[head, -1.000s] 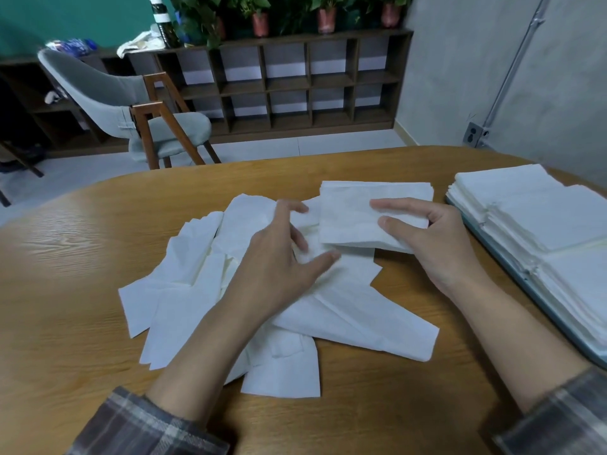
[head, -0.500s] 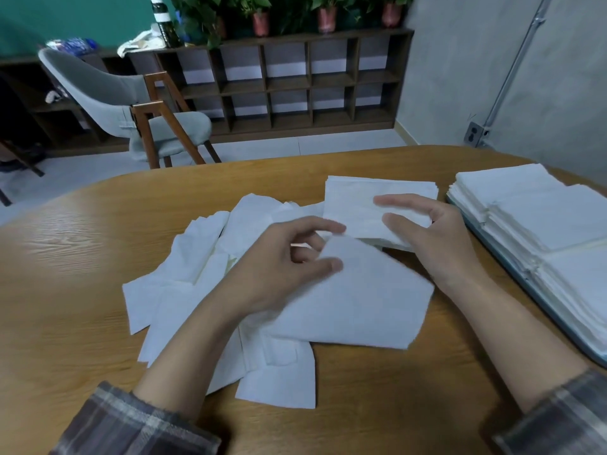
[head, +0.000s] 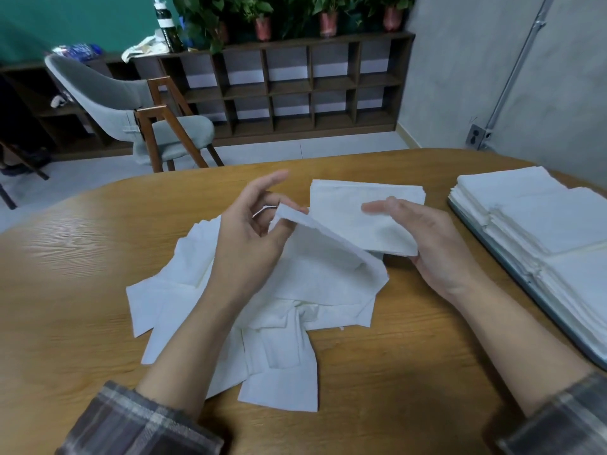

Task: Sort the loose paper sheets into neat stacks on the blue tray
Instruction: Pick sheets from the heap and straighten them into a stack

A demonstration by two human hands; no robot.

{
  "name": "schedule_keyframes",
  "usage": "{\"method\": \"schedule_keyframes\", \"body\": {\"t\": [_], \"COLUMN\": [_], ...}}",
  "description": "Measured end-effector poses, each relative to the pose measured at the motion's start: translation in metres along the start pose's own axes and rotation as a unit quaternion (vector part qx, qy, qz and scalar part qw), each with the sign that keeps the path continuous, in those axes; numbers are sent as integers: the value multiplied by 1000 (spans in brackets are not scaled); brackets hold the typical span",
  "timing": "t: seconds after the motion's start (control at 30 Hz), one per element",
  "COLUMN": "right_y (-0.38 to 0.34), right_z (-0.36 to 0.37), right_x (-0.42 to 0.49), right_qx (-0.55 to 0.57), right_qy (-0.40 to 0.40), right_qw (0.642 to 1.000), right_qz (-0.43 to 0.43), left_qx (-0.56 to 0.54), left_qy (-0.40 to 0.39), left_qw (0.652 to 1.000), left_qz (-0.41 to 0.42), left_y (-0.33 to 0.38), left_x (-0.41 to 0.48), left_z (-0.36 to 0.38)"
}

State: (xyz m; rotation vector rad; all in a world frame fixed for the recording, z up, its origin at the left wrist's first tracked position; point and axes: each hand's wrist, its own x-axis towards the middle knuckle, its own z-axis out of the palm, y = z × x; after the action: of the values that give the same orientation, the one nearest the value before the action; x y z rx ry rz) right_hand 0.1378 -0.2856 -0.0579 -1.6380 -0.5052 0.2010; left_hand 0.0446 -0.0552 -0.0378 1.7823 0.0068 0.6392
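Wooden table (head: pixel 82 257) in front of me: my left hand (head: pixel 249 244) pinches one sheet (head: pixel 328 257) up off the loose pile (head: pixel 184 290) so my right hand (head: pixel 437 244), gripping a small squared stack (head: pixel 364 211), can take it; the blue tray (head: pixel 578 339) waits stacked at right

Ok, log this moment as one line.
phase: gathering | left hand: pinches loose sheet | right hand: grips small stack | loose pile: unsorted | blue tray: bears sorted stacks

Both forearms are bare below pushed-up plaid flannel sleeves (head: pixel 138 421) (grey with pale stripes).
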Motion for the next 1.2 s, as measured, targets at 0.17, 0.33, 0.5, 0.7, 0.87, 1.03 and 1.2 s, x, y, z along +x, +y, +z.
{"method": "schedule_keyframes", "body": {"t": [0.17, 0.33, 0.5, 0.7, 0.87, 1.03, 1.2], "right_y": [0, 4, 6, 2, -2, -2, -12], "right_z": [3, 4, 4, 5, 8, 20, 26], "right_x": [0, 0, 0, -1, -6, -12, -17], "right_qx": [-27, -108, -104, -89, 48, 69, 57], "right_qy": [36, 87, 106, 91, -22, -73, -66], "right_qw": [999, 989, 987, 990, 997, 994, 996], "right_qz": [-10, -50, -67, -66, -57, -40, -21], "left_qx": [-20, 156, 326, 224, 23, 35, 38], "left_qy": [-76, -55, -141, -144, -126, -60, -41], "left_qw": [994, 983, 934, 964, 991, 997, 998], "left_qz": [-79, -77, -41, -15, -47, -44, -38], "left_y": [-6, -8, -21, -7, 12, 7, 3], "left_x": [0, -1, -5, -3, -5, -6, -6], "left_z": [-9, -4, -3, -4, -3, 3, 2]}}
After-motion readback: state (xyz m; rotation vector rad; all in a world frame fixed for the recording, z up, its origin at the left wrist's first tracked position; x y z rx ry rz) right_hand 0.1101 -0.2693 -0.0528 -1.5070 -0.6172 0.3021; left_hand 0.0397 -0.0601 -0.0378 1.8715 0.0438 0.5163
